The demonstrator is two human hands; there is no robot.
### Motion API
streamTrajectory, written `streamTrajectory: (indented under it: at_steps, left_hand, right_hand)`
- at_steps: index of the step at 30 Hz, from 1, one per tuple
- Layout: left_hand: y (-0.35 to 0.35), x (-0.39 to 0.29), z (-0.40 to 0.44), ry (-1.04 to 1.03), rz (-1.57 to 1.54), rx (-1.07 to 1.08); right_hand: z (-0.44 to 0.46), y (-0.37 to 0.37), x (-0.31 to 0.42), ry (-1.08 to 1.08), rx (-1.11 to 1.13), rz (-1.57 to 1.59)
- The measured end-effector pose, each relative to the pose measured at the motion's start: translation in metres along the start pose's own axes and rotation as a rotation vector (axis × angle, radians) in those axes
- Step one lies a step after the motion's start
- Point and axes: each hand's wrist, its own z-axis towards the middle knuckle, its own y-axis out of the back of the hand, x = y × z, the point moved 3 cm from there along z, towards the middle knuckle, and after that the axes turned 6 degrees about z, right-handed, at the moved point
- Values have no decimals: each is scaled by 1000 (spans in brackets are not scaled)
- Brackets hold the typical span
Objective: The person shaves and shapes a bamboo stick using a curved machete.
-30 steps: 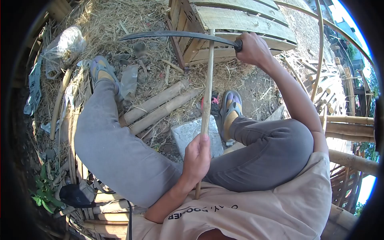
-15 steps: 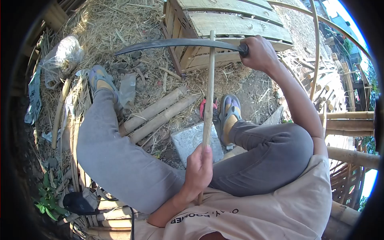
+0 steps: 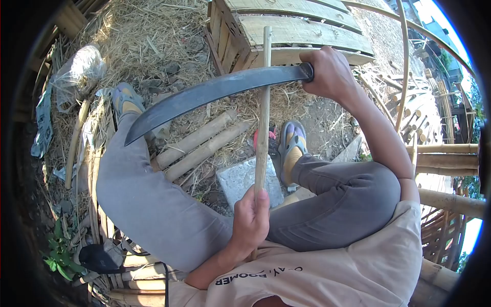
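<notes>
My left hand (image 3: 251, 217) is wrapped round the lower part of a thin wooden stick (image 3: 263, 138), which stands up in front of my shirt, its lower end near the cloth. My right hand (image 3: 328, 74) grips the handle of a long curved machete (image 3: 204, 93). The dark blade crosses over the stick below its top end, with its broad face showing and its tip pointing left over my leg. Whether the blade touches the stick I cannot tell. A pale stone block (image 3: 248, 184) lies on the ground between my legs.
A slatted wooden crate (image 3: 307, 31) stands beyond the blade. Two bamboo pieces (image 3: 204, 146) lie on the straw-strewn ground. A clear plastic bag (image 3: 79, 74) and a black object (image 3: 99, 257) are at the left. Bamboo poles (image 3: 450, 202) run along the right side.
The machete has moved down along the stick towards me, and its blade has turned to show more of its face, the tip dropping lower. My left hand keeps its hold on the stick.
</notes>
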Motion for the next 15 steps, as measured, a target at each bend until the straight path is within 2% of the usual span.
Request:
streamTrajectory:
  at_steps: [3,4,7,11,15]
  left_hand:
    - [0,0,-1,-21,29,-5]
    - [-1,0,0,-23,24,-6]
    - [0,1,1,21,-28,12]
    - [0,-5,-3,6,-36,6]
    - [0,-1,0,-47,44,-13]
  right_hand:
    - [11,-4,-29,-101,-189,87]
    - [16,-4,-39,-164,-152,99]
    - [9,0,-35,-142,-171,138]
    - [0,-1,-6,49,-85,64]
    - [15,-11,-41,-87,-195,199]
